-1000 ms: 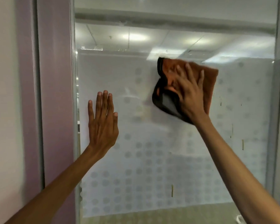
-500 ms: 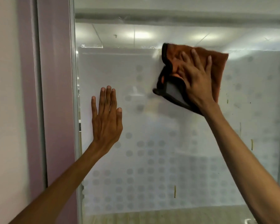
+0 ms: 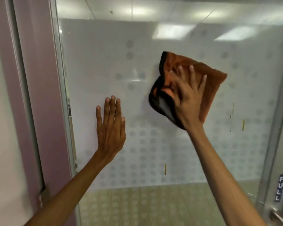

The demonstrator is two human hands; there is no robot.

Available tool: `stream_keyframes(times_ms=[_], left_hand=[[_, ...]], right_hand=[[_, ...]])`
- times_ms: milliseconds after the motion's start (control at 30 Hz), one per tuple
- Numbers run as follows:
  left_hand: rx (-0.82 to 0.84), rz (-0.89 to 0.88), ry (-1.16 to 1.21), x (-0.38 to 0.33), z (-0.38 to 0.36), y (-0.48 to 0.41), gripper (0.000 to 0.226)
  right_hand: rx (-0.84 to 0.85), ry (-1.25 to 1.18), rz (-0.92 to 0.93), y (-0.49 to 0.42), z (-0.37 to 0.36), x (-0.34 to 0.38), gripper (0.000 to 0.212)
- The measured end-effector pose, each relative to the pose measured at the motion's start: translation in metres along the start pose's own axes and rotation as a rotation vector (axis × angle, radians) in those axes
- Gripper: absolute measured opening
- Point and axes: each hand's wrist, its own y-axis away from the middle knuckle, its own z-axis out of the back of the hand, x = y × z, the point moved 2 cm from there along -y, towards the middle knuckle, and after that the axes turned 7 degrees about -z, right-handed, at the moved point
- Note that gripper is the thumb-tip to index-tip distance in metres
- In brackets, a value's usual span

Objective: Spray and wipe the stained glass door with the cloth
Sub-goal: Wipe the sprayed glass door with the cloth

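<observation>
The glass door (image 3: 153, 38) fills the view, frosted with a dotted film. My right hand (image 3: 186, 98) presses an orange cloth (image 3: 209, 85) with a dark edge flat against the glass, fingers spread over it. My left hand (image 3: 110, 126) rests flat on the glass lower left of the cloth, fingers together, holding nothing. Yellow-brown drip stains show to the right of the cloth (image 3: 243, 124) and lower centre (image 3: 165, 168). No spray bottle is visible.
A mauve door frame (image 3: 38, 95) and pale wall run down the left. On the right is the metal door stile with a PULL label (image 3: 280, 187) and a handle (image 3: 278, 216) at the bottom right corner.
My right hand and the cloth have slid down and slightly right on the glass. The view has tilted downward, bringing the PULL label and handle into sight. My left hand stays pressed on the glass.
</observation>
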Motion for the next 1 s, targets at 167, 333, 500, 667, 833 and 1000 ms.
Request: stream_keyframes(times_ms=[167,333,500,667,833,1000], left_hand=[[0.007,0.044,-0.004,-0.005,-0.007,0.022,0.056],[0.057,0.026,-0.021,-0.009,-0.012,0.069,0.056],[0.07,0.094,0.023,-0.016,-0.016,0.083,0.056],[0.153,0.084,0.032,-0.017,-0.015,0.122,0.057],[0.171,0.103,0.023,-0.019,-0.017,0.135,0.058],[0.201,0.114,0.043,-0.022,-0.018,0.143,0.058]], right_hand=[[0.268,0.015,0.294,0.132,-0.016,0.015,0.049],[0.192,0.05,0.214,0.172,-0.013,-0.029,0.042],[0.269,-0.05,0.038,0.248,-0.034,0.016,0.048],[0.498,0.084,0.421,0.299,-0.018,-0.029,0.048],[0.359,-0.033,0.071,0.289,-0.033,0.015,0.045],[0.486,0.038,0.395,0.319,-0.024,0.001,0.046]])
